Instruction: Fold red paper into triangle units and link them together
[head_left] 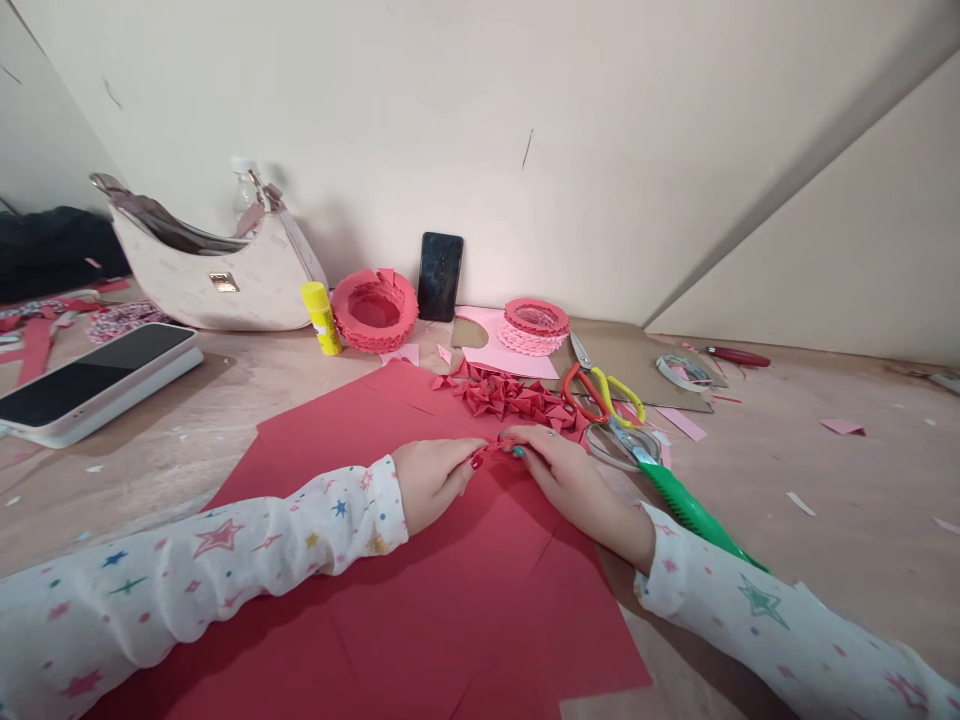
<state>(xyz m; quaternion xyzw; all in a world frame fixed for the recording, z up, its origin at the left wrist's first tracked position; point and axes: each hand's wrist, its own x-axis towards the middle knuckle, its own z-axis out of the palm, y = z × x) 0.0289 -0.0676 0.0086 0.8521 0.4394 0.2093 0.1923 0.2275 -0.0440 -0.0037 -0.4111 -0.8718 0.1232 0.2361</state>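
Note:
My left hand (439, 480) and my right hand (566, 485) meet over a large red paper sheet (420, 610). Pinched between the fingertips of both is a small folded red paper piece (495, 446), mostly covered by the fingers. Just beyond them lies a pile of folded red paper pieces (510, 393). Behind the pile stands a pink and red ring of folded paper (534, 330). Farther left, a larger red paper ring (341, 312) leans near a yellow glue stick (322, 320).
Scissors with red and yellow handles (609, 395) and green-handled scissors (690, 505) lie right of my hands. A tape roll (682, 372) sits on cardboard. A dark phone (440, 277) leans on the wall; a handbag (217, 275) and a white-cased device (105, 380) are left.

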